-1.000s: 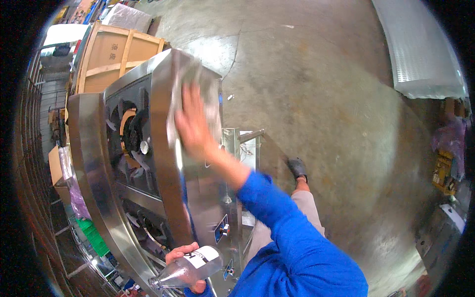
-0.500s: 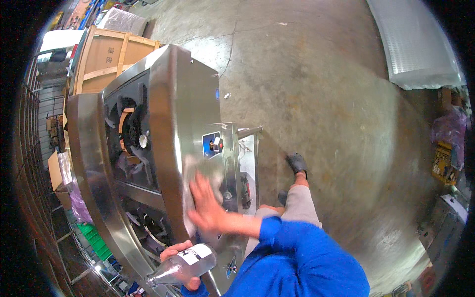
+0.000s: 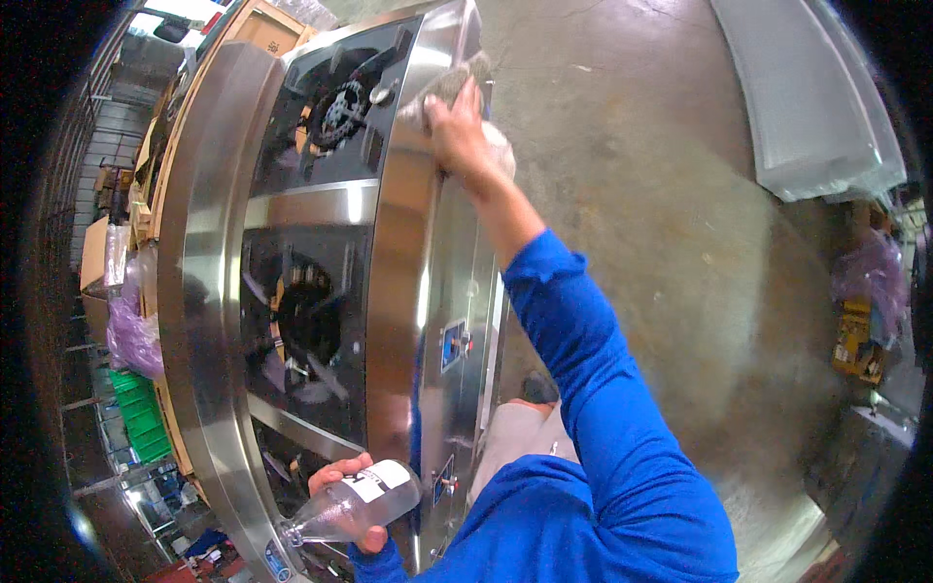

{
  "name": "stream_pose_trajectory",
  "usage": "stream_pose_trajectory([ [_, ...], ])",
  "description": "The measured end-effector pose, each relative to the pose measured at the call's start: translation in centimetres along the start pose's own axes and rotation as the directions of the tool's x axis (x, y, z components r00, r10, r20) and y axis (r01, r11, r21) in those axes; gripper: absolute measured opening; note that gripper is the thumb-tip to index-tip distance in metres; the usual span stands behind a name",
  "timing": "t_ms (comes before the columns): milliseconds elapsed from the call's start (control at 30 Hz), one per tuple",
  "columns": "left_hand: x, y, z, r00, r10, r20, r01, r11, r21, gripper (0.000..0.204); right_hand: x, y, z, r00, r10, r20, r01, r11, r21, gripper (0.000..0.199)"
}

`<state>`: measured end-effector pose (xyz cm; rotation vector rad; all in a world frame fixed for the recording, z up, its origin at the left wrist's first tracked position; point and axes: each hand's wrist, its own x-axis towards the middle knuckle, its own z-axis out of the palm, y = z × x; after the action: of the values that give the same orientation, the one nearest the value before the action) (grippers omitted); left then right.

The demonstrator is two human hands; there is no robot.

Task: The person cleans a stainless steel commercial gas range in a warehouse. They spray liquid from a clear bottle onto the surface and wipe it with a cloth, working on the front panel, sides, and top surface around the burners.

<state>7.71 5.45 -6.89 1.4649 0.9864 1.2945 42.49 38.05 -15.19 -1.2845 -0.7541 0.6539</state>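
A large stainless steel gas cooker point(image 3: 394, 253) with several black burners fills the left half of the view. My right hand point(image 3: 459, 131) is stretched out to its far front corner, pressing a pale crumpled cloth point(image 3: 439, 89) against the steel edge. Down at the near end, my left hand point(image 3: 342, 489) grips a clear plastic bottle point(image 3: 355, 505) with a white label, held on its side above the cooker's top. My blue sleeve runs from the lower right up to the far corner.
Bare concrete floor point(image 3: 671, 214) lies to the right of the cooker. A white wrapped panel point(image 3: 812, 107) lies at the upper right. Cardboard boxes, green crates point(image 3: 136, 418) and purple plastic bags point(image 3: 131, 330) stand along the left. My foot shows below the cooker's front.
My right hand with the cloth has swept from the near front panel out to the far corner of the cooker. My head has moved closer over the cooker. The bottle stays low in my left hand.
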Motion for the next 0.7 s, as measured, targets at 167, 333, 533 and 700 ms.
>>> stream_pose_trajectory([
  [167, -0.1, -1.0, -1.9, 0.999, -0.038, -0.013, 0.038, 0.999, 0.031, 0.091, -13.2, 0.5, 1.9, 0.999, 0.027, -0.021, -0.027, 1.000, 0.009, 0.082],
  [333, 0.4, -1.7, -3.2, 0.998, -0.054, 0.034, 0.052, 0.997, 0.058, 0.093, -22.9, 1.3, 4.0, 0.989, 0.148, 0.022, -0.147, 0.988, -0.058, 0.079],
  [533, -2.2, -3.5, -4.2, 0.997, 0.025, -0.071, -0.026, 1.000, -0.013, 0.094, -28.9, 2.8, 7.2, 0.994, 0.110, 0.005, -0.110, 0.993, -0.035, 0.080],
  [700, -9.9, -3.2, -8.1, 1.000, 0.027, -0.010, -0.026, 1.000, 0.011, 0.092, -35.9, 3.1, 9.9, 0.988, 0.153, -0.001, -0.152, 0.985, -0.080, 0.081],
])
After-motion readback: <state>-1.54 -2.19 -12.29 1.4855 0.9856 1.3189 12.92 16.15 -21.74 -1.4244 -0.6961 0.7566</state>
